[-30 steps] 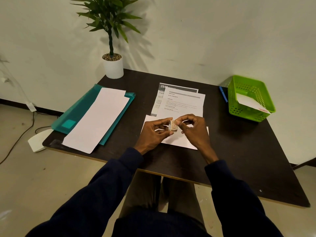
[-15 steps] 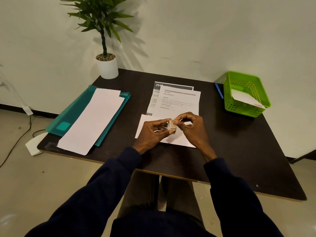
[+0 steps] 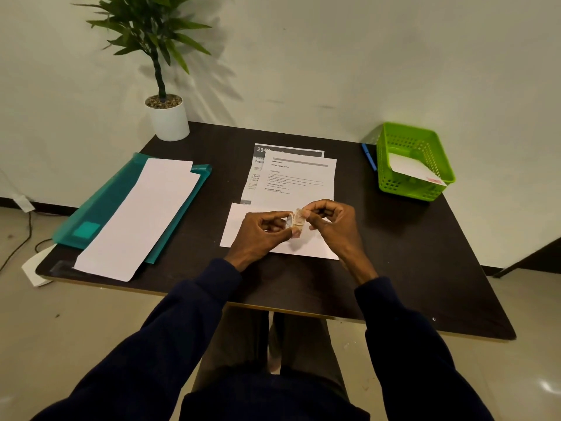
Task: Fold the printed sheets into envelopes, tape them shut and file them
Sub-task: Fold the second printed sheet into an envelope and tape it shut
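The small tape roll (image 3: 295,222) stands on edge, hole facing left. The left hand (image 3: 263,232) pinches it; right hand (image 3: 331,220) fingertips pinch its top, above the folded white sheet (image 3: 239,221).

My dark bench (image 3: 394,268) is carrying a potted plant (image 3: 167,120) at eleven o'clock, a teal folder (image 3: 100,208) at nine, printed sheets (image 3: 300,180) centrally, a white envelope (image 3: 243,223) below them, and a green basket (image 3: 413,165) and blue pen (image 3: 368,156) at two.
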